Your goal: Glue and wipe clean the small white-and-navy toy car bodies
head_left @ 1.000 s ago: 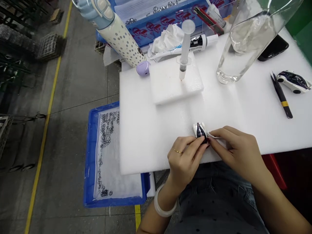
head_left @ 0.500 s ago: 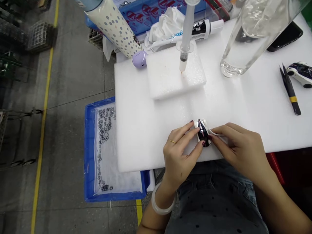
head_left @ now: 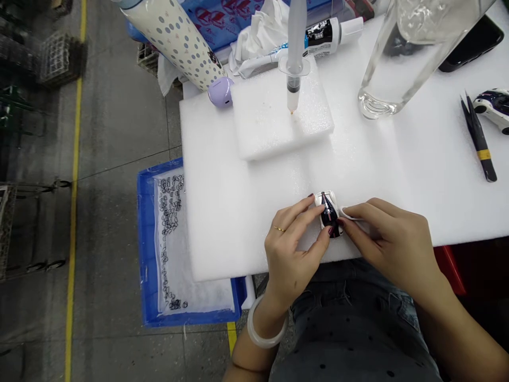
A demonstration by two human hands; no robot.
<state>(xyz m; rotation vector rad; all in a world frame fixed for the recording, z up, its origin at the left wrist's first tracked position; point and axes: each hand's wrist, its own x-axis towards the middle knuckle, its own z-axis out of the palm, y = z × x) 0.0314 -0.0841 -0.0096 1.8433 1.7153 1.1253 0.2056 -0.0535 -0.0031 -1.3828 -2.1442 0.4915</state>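
Note:
A small white and black toy car (head_left: 328, 214) lies on the white foam board (head_left: 222, 212) near its front edge. My left hand (head_left: 296, 244) holds the car from the left, its fingertips along the car's left side and top. On the other side, my right hand (head_left: 382, 233) pinches a thin white cloth or swab (head_left: 349, 214) between thumb and forefinger, right against the car's side. Most of that white piece is hidden by the fingers. A second toy car (head_left: 494, 109) stands at the far right beside black tweezers (head_left: 479, 139).
Behind the hands, a foam block (head_left: 274, 116) bears an upright syringe (head_left: 295, 63). Around it are a purple case (head_left: 220, 92), a dotted bottle (head_left: 175, 45), a white tube (head_left: 324, 38), a tall glass (head_left: 397, 69) and a phone (head_left: 471, 48). A blue tray (head_left: 147, 254) with small wire pieces sits lower left.
The view has shifted slightly, so the objects at the back sit a little higher in the picture. Both hands keep nearly the same hold at the car.

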